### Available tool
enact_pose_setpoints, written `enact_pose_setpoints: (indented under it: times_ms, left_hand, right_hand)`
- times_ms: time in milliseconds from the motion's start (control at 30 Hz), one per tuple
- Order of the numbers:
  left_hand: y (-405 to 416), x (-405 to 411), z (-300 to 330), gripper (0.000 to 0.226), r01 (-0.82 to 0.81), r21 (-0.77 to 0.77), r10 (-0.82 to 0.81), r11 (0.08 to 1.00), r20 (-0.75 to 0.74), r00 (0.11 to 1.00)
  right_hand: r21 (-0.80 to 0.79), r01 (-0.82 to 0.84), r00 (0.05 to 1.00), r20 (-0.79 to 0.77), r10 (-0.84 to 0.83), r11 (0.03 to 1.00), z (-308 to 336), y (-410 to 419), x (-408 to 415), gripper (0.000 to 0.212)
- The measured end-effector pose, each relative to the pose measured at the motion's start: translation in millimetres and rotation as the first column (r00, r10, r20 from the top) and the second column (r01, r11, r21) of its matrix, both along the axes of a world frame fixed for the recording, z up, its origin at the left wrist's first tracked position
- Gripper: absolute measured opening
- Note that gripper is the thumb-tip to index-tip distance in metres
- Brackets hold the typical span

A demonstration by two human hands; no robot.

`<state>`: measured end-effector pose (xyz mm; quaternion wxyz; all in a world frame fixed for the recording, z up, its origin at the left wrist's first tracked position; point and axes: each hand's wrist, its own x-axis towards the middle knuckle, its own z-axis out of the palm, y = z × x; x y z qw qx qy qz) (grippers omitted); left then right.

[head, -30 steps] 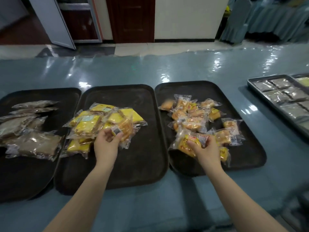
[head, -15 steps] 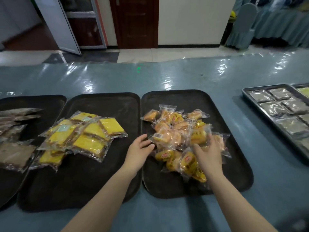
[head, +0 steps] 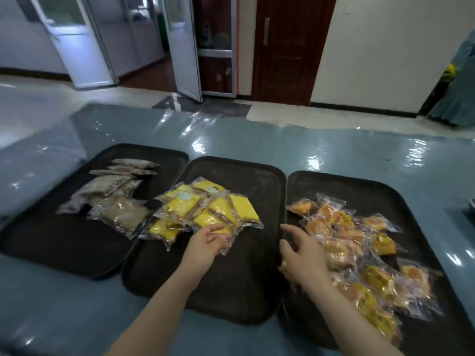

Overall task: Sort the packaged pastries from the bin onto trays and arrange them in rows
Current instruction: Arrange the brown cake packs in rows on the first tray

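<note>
Three dark trays lie side by side on a blue table. The left tray (head: 33, 242) holds grey-brown packets (head: 120, 214). On the middle tray (head: 231, 291) sits a pile of yellow packets (head: 205, 211). The right tray (head: 385, 191) carries a heap of orange pastry packets (head: 352, 242). My left hand (head: 205, 245) pinches the near edge of a yellow packet at the front of the pile. Fingers spread, my right hand (head: 303, 258) hovers over the left edge of the right tray beside the orange heap, holding nothing that I can see.
The glossy blue table (head: 334, 150) extends beyond the trays to its far edge. Past it are a tiled floor, open white doors (head: 185, 47) and a dark wooden door (head: 288, 47). A corner of a metal tray (head: 471, 201) shows at the far right.
My left hand moved back from the gap between trays to the yellow pile and took hold of a packet. My right hand shifted left off the orange heap. The view swung left.
</note>
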<state>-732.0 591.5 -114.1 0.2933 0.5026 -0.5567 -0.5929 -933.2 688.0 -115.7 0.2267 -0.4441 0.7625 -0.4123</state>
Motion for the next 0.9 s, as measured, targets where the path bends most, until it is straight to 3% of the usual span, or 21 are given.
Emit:
enact_pose_setpoints:
  times_ms: [167,567,900]
  left_hand:
    - [-23,97,19,0.018,-0.112,-0.019,0.110,0.994,-0.087,0.990]
    - [-111,368,53,0.020,-0.348,-0.104,0.340,0.932,-0.092,0.936]
    - [-194,446,33,0.018,-0.359,-0.025,0.356,0.933,-0.076,0.931]
  right_hand:
    - [-0.023,-0.130,0.986,-0.107,0.126,0.991,11,-56,78,0.030]
    - [-0.069,-0.291,0.957,-0.024,0.290,0.954,21,-191,321,0.023]
    - [0.009,-0.256,0.966,0.023,0.256,0.967,3,-268,380,0.020]
